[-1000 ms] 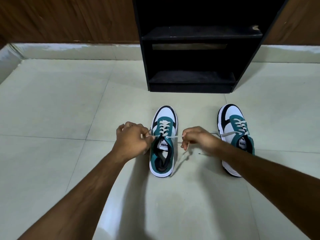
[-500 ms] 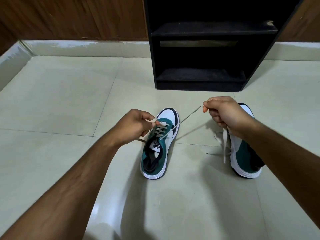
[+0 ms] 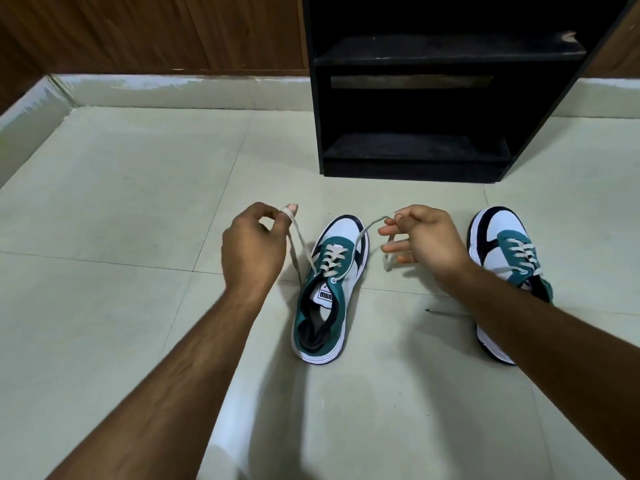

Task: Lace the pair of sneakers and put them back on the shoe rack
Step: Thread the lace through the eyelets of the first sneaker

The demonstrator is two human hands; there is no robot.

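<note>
Between my two hands, on the pale green tiled floor (image 3: 114,209), sits the teal, white and black low-top sneaker (image 3: 329,292) I am lacing, toe pointing away from me, heel toward me, white tongue label showing.

Starting on the left: my left hand (image 3: 252,247) is raised just left of that sneaker's toe, fingers curled, with one end of the flat beige shoelace (image 3: 298,242) wrapped over the tip of my index finger and pinched there by the thumb. From the finger the lace runs down and to the right to the top eyelets on the left side of the shoe. The crossed lacing fills the eyelet rows up the teal front panel.

Right of the toe, my right hand (image 3: 426,237) is held at about the same height, pinching the other lace end between thumb and forefinger while the remaining fingers spread loosely; a short tail hangs down below the fingers. This end stretches taut across the white toe cap back to the right eyelets.

Beyond my right wrist and partly under that forearm lies the matching second sneaker (image 3: 509,261), already laced with beige lace, a thin dark-tipped lace end (image 3: 446,311) trailing on the floor just left of it.

Ahead of both hands, against the brown wooden wall (image 3: 156,32), stands the black open shoe rack (image 3: 433,98), well apart from the sneakers.
</note>
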